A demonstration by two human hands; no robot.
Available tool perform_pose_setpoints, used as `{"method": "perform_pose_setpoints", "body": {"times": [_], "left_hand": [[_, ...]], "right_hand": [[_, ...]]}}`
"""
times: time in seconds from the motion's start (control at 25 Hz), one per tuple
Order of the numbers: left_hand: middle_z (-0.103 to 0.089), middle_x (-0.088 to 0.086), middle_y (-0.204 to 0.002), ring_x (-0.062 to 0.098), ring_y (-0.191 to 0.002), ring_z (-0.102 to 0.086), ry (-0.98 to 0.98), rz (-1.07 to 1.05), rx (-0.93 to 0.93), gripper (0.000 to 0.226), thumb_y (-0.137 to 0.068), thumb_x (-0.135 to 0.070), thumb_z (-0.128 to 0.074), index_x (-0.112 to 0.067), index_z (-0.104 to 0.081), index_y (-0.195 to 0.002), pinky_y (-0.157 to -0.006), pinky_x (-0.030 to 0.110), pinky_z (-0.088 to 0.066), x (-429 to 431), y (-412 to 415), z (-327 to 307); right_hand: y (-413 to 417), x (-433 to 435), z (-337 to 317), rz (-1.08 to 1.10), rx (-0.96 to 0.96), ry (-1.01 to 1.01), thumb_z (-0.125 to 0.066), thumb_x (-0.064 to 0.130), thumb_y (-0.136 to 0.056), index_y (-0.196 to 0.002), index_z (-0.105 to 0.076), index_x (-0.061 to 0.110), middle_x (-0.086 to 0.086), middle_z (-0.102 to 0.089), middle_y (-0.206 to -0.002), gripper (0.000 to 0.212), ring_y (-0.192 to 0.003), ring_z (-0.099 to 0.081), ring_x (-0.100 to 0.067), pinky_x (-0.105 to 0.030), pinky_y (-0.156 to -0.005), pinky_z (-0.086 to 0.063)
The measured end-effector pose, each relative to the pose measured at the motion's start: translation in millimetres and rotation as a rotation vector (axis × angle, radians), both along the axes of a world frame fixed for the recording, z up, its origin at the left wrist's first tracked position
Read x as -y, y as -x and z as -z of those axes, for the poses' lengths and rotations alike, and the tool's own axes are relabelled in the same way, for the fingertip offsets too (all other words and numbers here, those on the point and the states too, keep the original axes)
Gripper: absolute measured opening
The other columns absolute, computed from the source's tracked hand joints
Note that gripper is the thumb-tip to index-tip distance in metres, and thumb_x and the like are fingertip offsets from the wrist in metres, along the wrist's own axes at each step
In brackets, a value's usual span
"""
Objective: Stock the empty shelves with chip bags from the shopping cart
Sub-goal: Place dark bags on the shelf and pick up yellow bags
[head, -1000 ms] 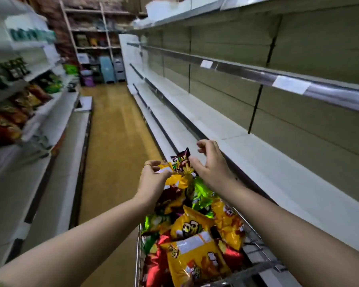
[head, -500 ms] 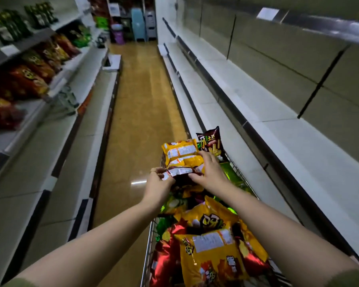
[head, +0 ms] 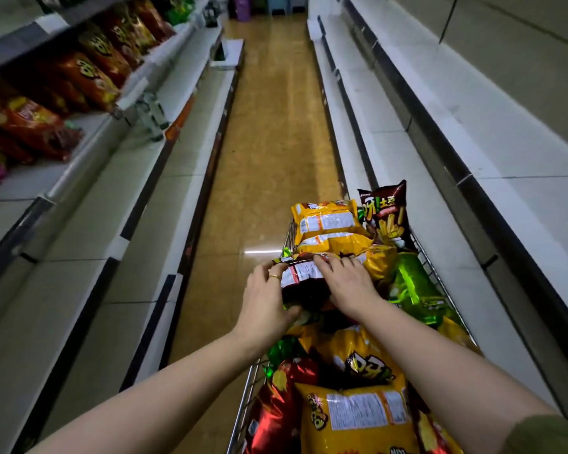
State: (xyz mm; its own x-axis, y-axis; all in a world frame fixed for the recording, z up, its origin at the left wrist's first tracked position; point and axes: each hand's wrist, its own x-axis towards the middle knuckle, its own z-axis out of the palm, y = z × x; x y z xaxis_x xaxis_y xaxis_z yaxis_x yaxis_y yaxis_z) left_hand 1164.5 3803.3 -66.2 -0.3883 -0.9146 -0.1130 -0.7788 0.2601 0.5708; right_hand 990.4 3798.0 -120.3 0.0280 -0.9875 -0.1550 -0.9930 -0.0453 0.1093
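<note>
While the wire shopping cart [head: 245, 404] sits heaped with chip bags [head: 351, 417], left grip [head: 265, 298] and right grip [head: 348, 286] both clamp 1 dark maroon foil chip bag [head: 300, 280] atop the pile. White metal shelves [head: 472, 145] on the right look bare: stocking there seems barely begun, with nearly a full cartload left.

Both forearms [head: 177, 385] are bare. A thin gold ring [head: 274, 276] circles one finger of the left hand [head: 263, 299] — far right of the ring, an olive-green sleeve [head: 544, 434] covers the upper arm.
</note>
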Motion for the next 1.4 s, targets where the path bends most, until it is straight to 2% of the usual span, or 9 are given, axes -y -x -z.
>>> {"method": "perform_pose_setpoints", "body": {"times": [0.2, 0.36, 0.48, 0.64, 0.72, 0.88, 1.08, 1.24, 1.4], "left_hand": [[-0.004, 0.013, -0.156, 0.027, -0.144, -0.006, 0.244, 0.227, 0.348, 0.100, -0.081, -0.046, -0.065, -0.016, -0.001, -0.151, -0.115, 0.038, -0.012, 8.5, 24.6, -17.7], [-0.039, 0.007, -0.139, 0.025, -0.126, -0.043, 0.269, 0.344, 0.404, 0.099, -0.076, -0.057, -0.065, -0.024, -0.009, -0.150, -0.088, 0.033, -0.040, 13.4, 44.4, -37.5], [-0.061, -0.004, -0.118, 0.019, -0.107, -0.059, 0.090, 0.262, 0.220, 0.081, -0.067, -0.059, -0.072, -0.028, -0.039, -0.134, -0.077, 0.028, -0.049, 12.5, 48.0, -48.8], [-0.073, 0.005, -0.104, 0.021, -0.091, -0.070, -0.692, 0.065, -0.492, 0.054, -0.069, -0.022, -0.082, -0.013, -0.059, -0.117, -0.088, 0.038, -0.055, 11.3, 39.9, -47.3], [-0.073, 0.012, -0.101, 0.025, -0.085, -0.071, -0.896, 0.013, -0.672, 0.039, -0.075, -0.015, -0.073, -0.008, -0.062, -0.112, -0.078, 0.034, -0.058, 5.2, 39.8, -47.7], [-0.073, 0.014, -0.095, 0.024, -0.074, -0.072, -1.032, -0.120, -0.869, 0.038, -0.071, -0.024, -0.068, -0.008, -0.065, -0.105, -0.063, 0.029, -0.058, -0.4, 45.3, -45.0], [-0.070, 0.016, -0.109, 0.028, -0.089, -0.071, -1.011, -0.163, -0.925, 0.056, -0.074, -0.029, -0.073, -0.009, -0.055, -0.123, -0.069, 0.032, -0.059, 10.2, 51.9, -32.2], [-0.074, 0.013, -0.095, 0.025, -0.076, -0.072, -0.910, -0.240, -0.922, 0.051, -0.067, -0.022, -0.074, -0.008, -0.056, -0.114, -0.065, 0.031, -0.059, 31.1, 54.6, -23.8], [-0.074, 0.013, -0.093, 0.024, -0.072, -0.072, -0.840, -0.295, -0.967, 0.037, -0.076, -0.016, -0.071, -0.009, -0.058, -0.110, -0.061, 0.030, -0.059, 55.3, 57.2, -10.4]], "right_hand": [[8.6, -0.7, -78.5, -0.088, 0.061, -0.094, -0.063, 0.031, -0.080, -0.127, -0.038, 0.017, -0.007, -0.056, -0.120, 0.055, -0.112, -0.053, -0.028, -0.035, -0.079, -0.040], [26.7, -6.8, -147.1, -0.178, -0.039, -0.270, -0.067, 0.039, -0.074, -0.115, -0.054, 0.020, -0.002, -0.063, -0.102, 0.047, -0.094, -0.059, -0.024, -0.028, -0.066, -0.038], [46.1, -13.0, -176.4, -0.127, 0.020, -0.171, -0.070, 0.059, -0.066, -0.124, -0.053, 0.027, 0.001, -0.064, -0.111, 0.068, -0.101, -0.058, -0.020, -0.030, -0.076, -0.044], [79.3, -23.8, -175.6, 0.220, 1.015, 0.162, -0.073, 0.046, -0.072, -0.134, -0.044, 0.026, 0.000, -0.063, -0.112, 0.071, -0.103, -0.060, -0.015, -0.031, -0.091, -0.048], [89.2, -27.9, -153.2, 0.417, 1.294, 0.298, -0.065, 0.050, -0.076, -0.130, -0.045, 0.017, -0.004, -0.063, -0.112, 0.066, -0.106, -0.059, -0.018, -0.033, -0.093, -0.045], [76.1, -37.2, -96.9, 0.672, 1.597, 0.019, -0.062, 0.073, -0.059, -0.135, -0.041, 0.016, -0.011, -0.049, -0.137, 0.097, -0.125, -0.046, -0.031, -0.057, -0.106, -0.034], [57.5, -26.8, -73.4, 0.598, 1.530, -0.083, -0.074, 0.053, -0.062, -0.133, -0.042, 0.017, -0.007, -0.061, -0.121, 0.086, -0.109, -0.059, -0.025, -0.047, -0.099, -0.045], [84.9, 2.9, -56.0, 0.560, 1.602, -0.171, -0.069, 0.057, -0.072, -0.126, -0.047, 0.013, -0.010, -0.059, -0.123, 0.073, -0.112, -0.058, -0.026, -0.048, -0.096, -0.047], [144.9, 59.5, -40.5, 0.710, 1.576, 0.316, -0.054, 0.025, -0.094, -0.100, -0.055, -0.001, -0.017, -0.058, -0.088, 0.026, -0.062, -0.061, -0.017, -0.022, -0.043, -0.051]]}}
